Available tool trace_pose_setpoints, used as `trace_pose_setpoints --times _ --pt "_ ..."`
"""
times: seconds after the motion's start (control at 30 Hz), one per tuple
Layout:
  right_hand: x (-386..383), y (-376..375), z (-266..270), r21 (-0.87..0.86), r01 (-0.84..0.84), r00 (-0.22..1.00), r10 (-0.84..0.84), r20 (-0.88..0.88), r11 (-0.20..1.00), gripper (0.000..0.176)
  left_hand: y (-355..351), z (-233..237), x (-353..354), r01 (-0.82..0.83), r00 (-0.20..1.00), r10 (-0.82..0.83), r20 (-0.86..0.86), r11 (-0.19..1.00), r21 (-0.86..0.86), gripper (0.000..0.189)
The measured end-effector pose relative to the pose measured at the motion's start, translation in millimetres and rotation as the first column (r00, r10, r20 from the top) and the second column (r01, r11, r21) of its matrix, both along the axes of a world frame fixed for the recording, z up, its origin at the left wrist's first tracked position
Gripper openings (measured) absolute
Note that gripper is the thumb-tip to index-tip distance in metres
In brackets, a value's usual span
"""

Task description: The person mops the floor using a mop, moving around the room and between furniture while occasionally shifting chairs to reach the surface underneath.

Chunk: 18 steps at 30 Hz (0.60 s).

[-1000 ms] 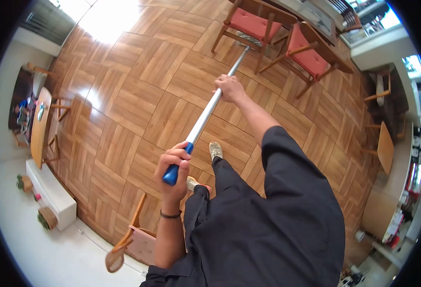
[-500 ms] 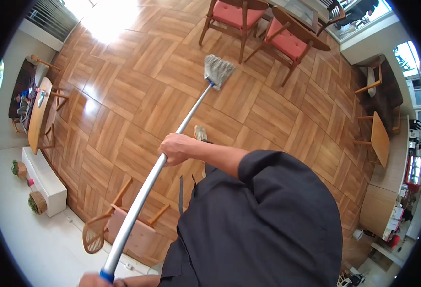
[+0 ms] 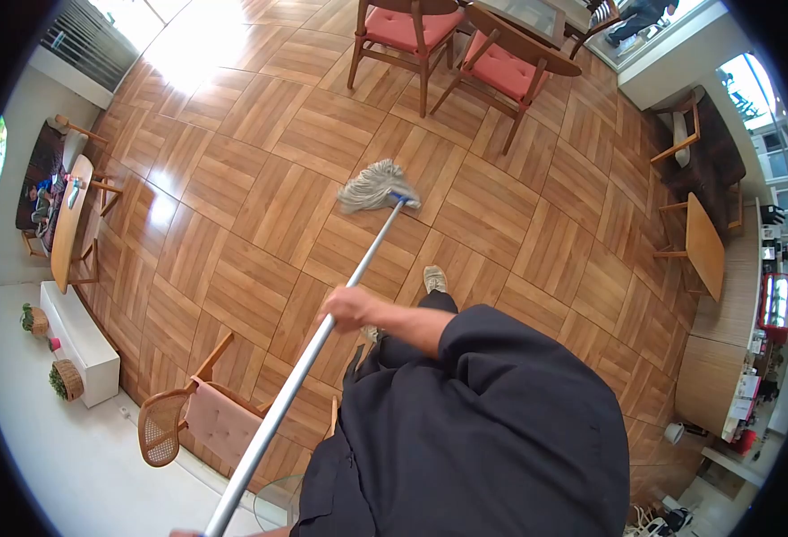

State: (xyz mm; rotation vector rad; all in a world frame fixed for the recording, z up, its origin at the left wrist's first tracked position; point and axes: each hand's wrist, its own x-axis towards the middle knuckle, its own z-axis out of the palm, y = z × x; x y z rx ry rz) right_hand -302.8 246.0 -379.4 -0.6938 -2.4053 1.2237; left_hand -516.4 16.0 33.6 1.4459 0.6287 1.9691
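Observation:
A string mop with grey-white strands and a long silver handle lies with its head on the wooden floor. My right hand is closed around the middle of the handle, the dark-sleeved arm reaching across from the right. At the bottom edge, my left hand is mostly cut off by the frame, at the upper end of the handle. My shoe stands on the floor just below the mop head.
Wooden chairs with red seats stand by a glass-topped table ahead. A pink-cushioned chair is near the handle at lower left. A white bench and table line the left; a counter runs along the right.
The mop head has swept back toward me and slightly left, its strands fanning out leftward. Both hands have shifted with the handle, and my foot shows farther forward.

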Motion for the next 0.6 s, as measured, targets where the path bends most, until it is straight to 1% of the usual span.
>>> trace_pose_setpoints --times 0.03,0.07,0.1,0.13,0.17,0.2,0.23,0.27,0.33,0.4,0.43,0.47,0.5,0.53,0.57,0.6 --pt "21.7 22.1 -4.3 0.027 0.017 0.99 -0.021 0.142 0.999 0.009 16.7 -17.8 4.8 0.044 0.999 -0.045 -0.027 0.998 -0.037 0.034" --pt "43.9 50.0 -7.9 0.057 0.028 0.959 -0.043 0.282 0.998 0.021 30.8 -37.3 9.6 0.079 0.997 -0.078 0.022 0.995 -0.064 0.036" --pt "66.9 79.6 -24.0 0.157 0.036 0.943 -0.085 0.322 0.987 0.021 46.2 -57.8 17.5 0.114 0.992 -0.108 0.071 0.99 -0.088 0.039" --pt "100.8 103.4 -55.1 0.107 0.228 0.948 -0.246 0.203 0.968 0.018 64.1 -77.0 33.8 0.02 1.0 -0.021 -0.001 0.988 -0.154 0.032" --pt "125.9 136.5 -57.1 0.057 0.287 0.896 -0.289 0.336 0.956 0.013 94.4 -89.8 66.1 -0.027 1.0 0.024 -0.016 0.984 -0.178 0.025" --pt "165.0 158.9 -56.5 0.207 0.344 0.902 -0.383 0.197 0.916 0.009 125.0 -102.4 98.4 -0.073 0.997 0.068 -0.032 0.977 -0.202 0.02" --pt "196.2 183.6 -61.1 0.371 0.371 0.808 -0.493 0.322 0.851 0.007 155.9 -114.9 130.8 -0.118 0.993 0.11 -0.048 0.967 -0.227 0.016" --pt "224.0 202.8 -62.0 0.376 0.449 0.667 -0.584 0.463 0.811 0.014 169.5 -124.7 157.0 -0.008 1.0 -0.002 -0.027 0.939 -0.345 0.012" --pt "268.1 214.9 -42.4 0.484 0.494 0.403 -0.683 0.609 0.723 0.024 197.3 -155.2 203.9 0.067 0.98 -0.132 -0.151 0.925 -0.374 0.015" --pt "299.0 217.9 -40.8 0.463 0.368 0.429 -0.589 0.684 0.806 0.03 207.1 -179.8 228.5 0.112 0.934 -0.249 -0.255 0.883 -0.455 0.017" --pt "307.0 219.6 -35.0 0.452 0.302 0.434 -0.543 0.719 0.839 0.035 205.5 -178.7 228.3 0.11 0.934 -0.249 -0.255 0.883 -0.457 0.017" --pt "307.1 211.8 -32.7 0.434 0.387 0.492 -0.581 0.649 0.813 0.028 200.7 -175.0 224.1 0.111 0.934 -0.249 -0.255 0.883 -0.456 0.017" --pt "300.7 206.0 -25.0 0.437 0.38 0.562 -0.579 0.591 0.815 0.03 194.0 -170.0 217.6 0.11 0.936 -0.248 -0.25 0.881 -0.46 0.017" --pt "286.9 195.5 -18.6 0.43 0.368 0.631 -0.561 0.535 0.825 0.033 185.0 -157.8 203.7 0.067 0.953 -0.194 -0.234 0.886 -0.459 0.018" --pt "268.0 182.6 -15.3 0.421 0.354 0.699 -0.535 0.474 0.835 0.038 173.4 -137.7 185.5 0.014 0.955 -0.148 -0.257 0.889 -0.458 0.019" --pt "244.8 168.5 -14.7 0.398 0.373 0.777 -0.516 0.359 0.838 0.039 161.5 -121.5 165.0 -0.041 0.954 -0.099 -0.283 0.893 -0.448 0.021"
